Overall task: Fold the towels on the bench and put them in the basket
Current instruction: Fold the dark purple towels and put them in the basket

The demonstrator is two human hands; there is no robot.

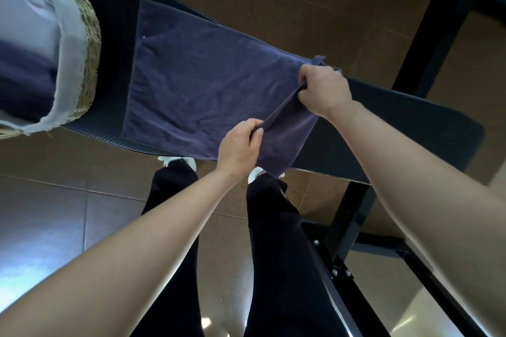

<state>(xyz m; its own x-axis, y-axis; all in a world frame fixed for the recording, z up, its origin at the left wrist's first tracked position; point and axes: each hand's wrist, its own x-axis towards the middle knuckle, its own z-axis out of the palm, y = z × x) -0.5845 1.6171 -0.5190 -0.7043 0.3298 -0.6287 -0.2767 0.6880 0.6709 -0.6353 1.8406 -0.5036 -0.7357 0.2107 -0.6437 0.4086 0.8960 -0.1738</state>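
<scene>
A dark purple towel lies spread across the black padded bench. My right hand pinches the towel's right edge at the far corner. My left hand pinches the same edge nearer to me, and the edge is lifted taut between the two hands. A woven basket with a pale cloth liner stands on the bench's left end, and folded dark and light fabric shows inside it.
The bench's black metal frame runs down to the right of my legs. Brown tiled floor surrounds the bench. Another black frame piece stands at the upper right.
</scene>
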